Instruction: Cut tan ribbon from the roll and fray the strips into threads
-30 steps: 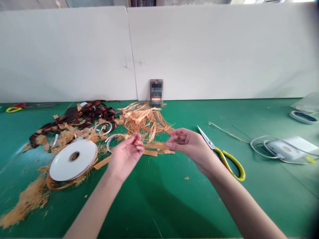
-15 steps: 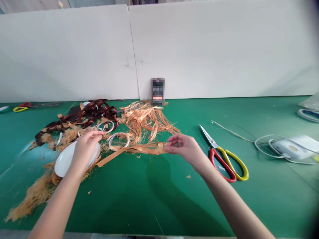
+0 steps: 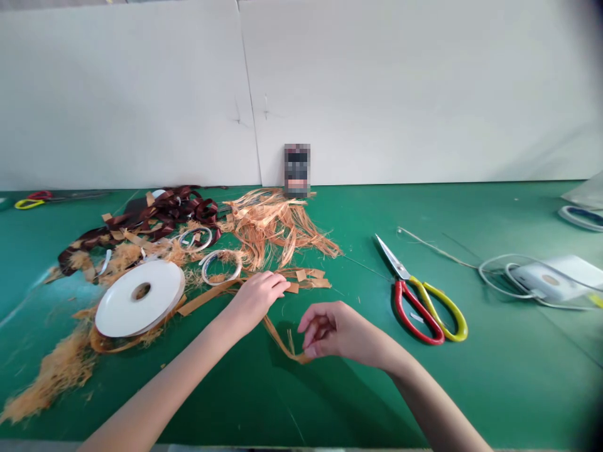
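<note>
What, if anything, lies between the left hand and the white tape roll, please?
Only a flat tan strip lies between the left hand and the white tape roll, resting low on the green mat; nothing taller stands in the way.

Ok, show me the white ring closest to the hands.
The white ring just above and left of the left hand. The other white ring lies farther back, by the dark brown ribbon.
</note>
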Demonstrator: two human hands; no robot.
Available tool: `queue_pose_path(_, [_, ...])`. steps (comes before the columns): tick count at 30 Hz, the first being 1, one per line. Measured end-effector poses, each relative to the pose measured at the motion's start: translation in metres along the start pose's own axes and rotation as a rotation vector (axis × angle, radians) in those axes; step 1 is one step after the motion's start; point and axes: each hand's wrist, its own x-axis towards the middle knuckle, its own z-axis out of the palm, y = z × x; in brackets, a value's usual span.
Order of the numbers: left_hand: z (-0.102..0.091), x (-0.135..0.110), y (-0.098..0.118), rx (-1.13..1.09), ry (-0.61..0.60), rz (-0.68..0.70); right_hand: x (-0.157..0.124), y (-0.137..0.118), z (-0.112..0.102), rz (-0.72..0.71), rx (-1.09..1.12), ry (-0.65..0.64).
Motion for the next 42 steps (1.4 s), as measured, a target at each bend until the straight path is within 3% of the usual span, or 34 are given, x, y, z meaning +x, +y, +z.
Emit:
queue_pose_path(6, [-0.002,-0.019,0.009,0.058,0.070,0.140,-0.004,0.008,-0.010,-0.114,-0.234,0.177])
queue_pose_path(9, [-0.003,-0.027,0.011,-0.029,0.186,0.068,-0.003,0.016,-0.015,-0.167,-0.267,0.248])
queue_pose_path(13, [-0.009,-0.034,0.007,-0.215,0.265,-0.078,-0.005,0.022,-0.019,-0.064,-0.351,0.246])
queue_pose_path(15, [-0.019,-0.037,-0.005,-0.228,0.265,-0.091,-0.008,0.021,-0.020,-0.022,-0.437,0.232])
queue_pose_path(18, [-0.044,-0.042,-0.039,-0.047,0.260,-0.087,-0.015,0.016,-0.020,-0.010,-0.509,0.218])
queue_pose_path(21, [-0.070,-0.040,-0.076,0.201,0.252,-0.295,-0.021,0.013,-0.019,0.005,-0.530,0.170])
queue_pose_path(23, [-0.080,-0.032,-0.087,0.287,0.225,-0.355,-0.024,0.012,-0.019,-0.006,-0.522,0.152])
queue_pose_path(25, [-0.079,-0.020,-0.080,0.341,0.243,-0.336,-0.025,0.012,-0.019,-0.049,-0.489,0.163])
queue_pose_path(27, [-0.068,-0.007,-0.060,0.297,0.252,-0.293,-0.023,0.011,-0.019,-0.088,-0.443,0.215])
queue_pose_path(30, [-0.040,0.013,-0.020,0.024,0.176,-0.231,-0.019,0.010,-0.021,-0.112,-0.367,0.352])
queue_pose_path(34, [-0.004,0.032,0.016,-0.282,0.053,-0.305,-0.009,0.010,-0.020,-0.105,-0.200,0.488])
queue_pose_path(38, [0.011,0.042,0.025,-0.389,0.008,-0.347,0.005,0.017,-0.013,-0.031,-0.196,0.674])
queue_pose_path(42, [0.013,0.043,0.026,-0.412,0.003,-0.345,0.015,0.024,-0.006,-0.073,-0.490,0.803])
